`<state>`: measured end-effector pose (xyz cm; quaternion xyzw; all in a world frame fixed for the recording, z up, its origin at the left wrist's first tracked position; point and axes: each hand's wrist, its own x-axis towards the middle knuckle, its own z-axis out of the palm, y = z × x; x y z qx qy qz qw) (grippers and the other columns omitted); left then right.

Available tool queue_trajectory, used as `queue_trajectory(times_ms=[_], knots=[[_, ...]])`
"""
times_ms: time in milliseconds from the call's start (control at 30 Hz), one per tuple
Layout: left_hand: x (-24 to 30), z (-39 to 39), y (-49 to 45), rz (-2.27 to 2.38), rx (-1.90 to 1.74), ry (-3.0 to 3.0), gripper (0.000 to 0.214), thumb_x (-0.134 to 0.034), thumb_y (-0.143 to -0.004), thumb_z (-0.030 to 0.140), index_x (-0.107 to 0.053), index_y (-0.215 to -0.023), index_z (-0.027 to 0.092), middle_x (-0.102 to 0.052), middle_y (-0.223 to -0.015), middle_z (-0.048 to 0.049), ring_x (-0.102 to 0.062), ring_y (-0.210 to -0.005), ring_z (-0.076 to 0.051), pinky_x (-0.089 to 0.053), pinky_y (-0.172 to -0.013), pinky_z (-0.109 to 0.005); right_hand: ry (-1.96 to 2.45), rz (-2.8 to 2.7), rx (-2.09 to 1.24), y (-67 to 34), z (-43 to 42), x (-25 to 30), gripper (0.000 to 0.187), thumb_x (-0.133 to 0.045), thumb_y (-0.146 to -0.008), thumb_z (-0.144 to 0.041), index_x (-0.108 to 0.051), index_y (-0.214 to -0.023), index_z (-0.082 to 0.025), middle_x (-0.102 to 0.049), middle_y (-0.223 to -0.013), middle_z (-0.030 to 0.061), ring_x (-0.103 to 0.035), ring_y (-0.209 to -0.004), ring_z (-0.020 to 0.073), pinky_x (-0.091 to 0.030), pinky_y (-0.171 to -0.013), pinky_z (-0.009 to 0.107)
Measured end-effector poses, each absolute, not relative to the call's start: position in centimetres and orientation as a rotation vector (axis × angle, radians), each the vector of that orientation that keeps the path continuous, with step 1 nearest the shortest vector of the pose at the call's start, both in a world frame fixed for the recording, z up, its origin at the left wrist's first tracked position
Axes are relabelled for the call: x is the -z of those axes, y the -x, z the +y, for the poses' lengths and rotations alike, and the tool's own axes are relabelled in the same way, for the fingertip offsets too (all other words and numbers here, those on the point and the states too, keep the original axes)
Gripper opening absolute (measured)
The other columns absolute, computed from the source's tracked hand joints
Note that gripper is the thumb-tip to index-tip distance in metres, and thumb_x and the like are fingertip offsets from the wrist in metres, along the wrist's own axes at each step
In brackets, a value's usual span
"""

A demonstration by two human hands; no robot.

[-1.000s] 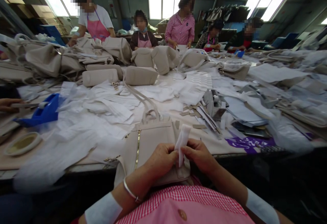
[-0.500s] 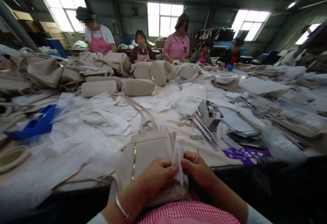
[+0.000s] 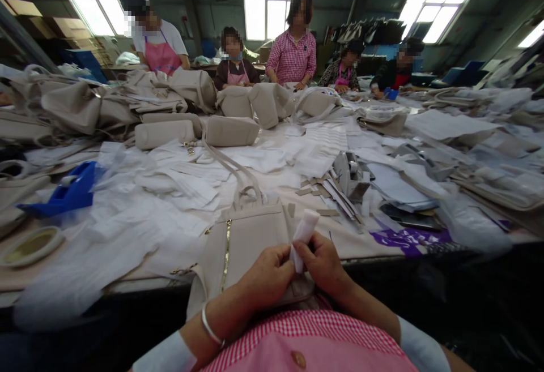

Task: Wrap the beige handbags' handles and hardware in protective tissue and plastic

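Observation:
A beige handbag [image 3: 250, 242] with a gold zipper lies at the table's near edge, partly in my lap. Over its lower right part, my left hand [image 3: 266, 278] and my right hand [image 3: 323, 263] meet, both closed on a small folded piece of white paper [image 3: 304, 231] that sticks up between the fingertips. My left wrist wears a silver bangle [image 3: 209, 328]. The bag's long strap [image 3: 232, 168] runs away from me across the table.
White paper sheets [image 3: 170, 191] litter the table. A blue tape dispenser [image 3: 63, 193] and a round dish [image 3: 32, 246] sit at left. Card strips [image 3: 331, 191] lie right of the bag. Finished beige bags [image 3: 232, 129] pile up farther back, where several people work.
The white paper piece looks more tightly folded and now tilts to the right. My hands stay together over the bag. The camera tipped up, then back down.

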<state>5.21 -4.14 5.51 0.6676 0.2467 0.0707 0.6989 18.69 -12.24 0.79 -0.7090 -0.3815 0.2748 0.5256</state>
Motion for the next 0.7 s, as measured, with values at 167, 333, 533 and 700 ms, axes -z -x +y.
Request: queue_trajectory(times_ms=[167, 333, 533, 700], knots=[[-5.5, -4.5, -5.1, 0.669, -0.086, -1.352, 0.026, -0.054, -0.084, 0.038, -0.063, -0.082, 0.014, -0.039, -0.048, 0.0074, -0.028, -0.043, -0.008, -0.022, -0.045, -0.022, 1.69, -0.837, -0.672, -18.5, -12.0, -1.0, 0.029, -0.062, -0.083, -0.045, -0.06, -0.078, -0.017, -0.06, -0.068, 0.0019, -0.052, -0.062, 0.0159, -0.042, -0.056, 0.027], [-5.2, -5.1, -5.9, 0.75, -0.181, -1.619, 0.033, -0.049, -0.088, 0.038, -0.063, -0.07, 0.015, -0.051, -0.055, 0.0016, -0.041, -0.054, -0.012, -0.031, -0.052, -0.023, 1.611, -0.719, -0.832, -18.0, -12.2, -0.8, 0.033, -0.062, -0.083, -0.05, -0.059, -0.08, -0.016, -0.06, -0.066, 0.0004, -0.052, -0.057, 0.0142, -0.042, -0.052, 0.026], [-4.2, -4.7, -6.2, 0.82, -0.161, -1.703, 0.038, -0.045, -0.089, 0.042, -0.064, -0.07, 0.014, -0.056, -0.059, -0.0009, -0.045, -0.054, -0.014, -0.031, -0.053, -0.025, 1.623, -0.958, -0.521, -26.3, -12.4, -2.7, 0.038, -0.057, -0.087, -0.051, -0.066, -0.094, -0.015, -0.061, -0.07, 0.0001, -0.054, -0.06, 0.0131, -0.045, -0.057, 0.026], [-4.1, -4.5, -6.6, 0.834, -0.22, -1.81, 0.038, -0.046, -0.088, 0.041, -0.063, -0.067, 0.015, -0.059, -0.06, -0.0018, -0.049, -0.057, -0.016, -0.032, -0.055, -0.025, 1.973, -0.596, 0.044, -39.7, -11.0, -5.0, 0.03, -0.057, -0.093, -0.04, -0.066, -0.099, -0.012, -0.067, -0.086, 0.0038, -0.063, -0.081, 0.0191, -0.052, -0.077, 0.036]])
